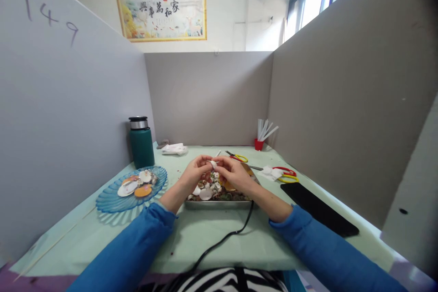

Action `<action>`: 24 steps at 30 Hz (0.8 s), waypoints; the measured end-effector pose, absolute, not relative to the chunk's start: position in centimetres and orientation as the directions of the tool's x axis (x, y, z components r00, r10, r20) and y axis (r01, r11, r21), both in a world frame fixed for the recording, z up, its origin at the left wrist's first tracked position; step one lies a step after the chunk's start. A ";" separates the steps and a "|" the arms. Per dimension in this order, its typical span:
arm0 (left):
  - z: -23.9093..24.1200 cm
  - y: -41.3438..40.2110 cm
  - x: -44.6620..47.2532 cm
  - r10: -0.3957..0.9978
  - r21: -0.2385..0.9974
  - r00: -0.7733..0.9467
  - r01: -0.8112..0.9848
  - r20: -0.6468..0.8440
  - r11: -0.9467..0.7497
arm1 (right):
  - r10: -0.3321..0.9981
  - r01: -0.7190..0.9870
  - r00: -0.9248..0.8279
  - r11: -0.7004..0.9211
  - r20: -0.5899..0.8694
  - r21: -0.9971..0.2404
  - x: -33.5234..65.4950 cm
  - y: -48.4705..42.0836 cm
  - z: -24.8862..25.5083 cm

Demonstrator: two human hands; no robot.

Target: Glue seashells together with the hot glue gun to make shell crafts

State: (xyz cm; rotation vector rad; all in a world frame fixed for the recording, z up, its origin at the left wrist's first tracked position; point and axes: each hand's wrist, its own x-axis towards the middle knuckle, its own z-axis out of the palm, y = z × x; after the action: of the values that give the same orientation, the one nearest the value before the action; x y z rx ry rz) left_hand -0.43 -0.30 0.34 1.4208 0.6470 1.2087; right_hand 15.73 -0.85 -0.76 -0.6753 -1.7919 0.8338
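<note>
Between the fingertips of both hands is a small white shell [214, 164], held above a metal tray [215, 205]. My left hand [197, 169] pinches it from the left, and my right hand [234, 172] pinches it from the right. Inside the tray lie many shells [205, 194], white, brown and mottled, partly hidden under my hands and wrists. A blue scalloped glass plate [106, 200] stands to the left of my left forearm, with several flat white and orange shells [143, 190] on it.
A green bottle [142, 146] stands behind the plate. Scissors with yellow and red handles [290, 176], white tissue [271, 173], a black mat [318, 210] and a red cup of white sticks [259, 144] are on the right. A black cable [222, 240] runs from the tray; grey partitions enclose the table.
</note>
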 end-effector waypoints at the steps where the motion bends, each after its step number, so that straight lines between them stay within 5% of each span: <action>1: 0.3 -0.3 -0.5 0.889 0.942 0.334 -0.232 0.313 -0.244 | 0.764 0.070 -0.341 0.602 0.548 -0.796 15.7 -0.8 -0.8; 24: 0.5 -0.5 -0.5 0.888 0.937 0.316 -0.217 0.334 -0.275 | 0.722 0.178 -0.321 0.682 0.614 -0.709 15.7 -1.1 -0.7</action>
State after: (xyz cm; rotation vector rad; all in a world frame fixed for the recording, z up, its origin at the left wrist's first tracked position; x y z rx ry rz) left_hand -0.52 -0.50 0.55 1.4514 0.6564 1.2288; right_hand 15.66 -1.13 -0.72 -0.7082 -1.8507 0.6520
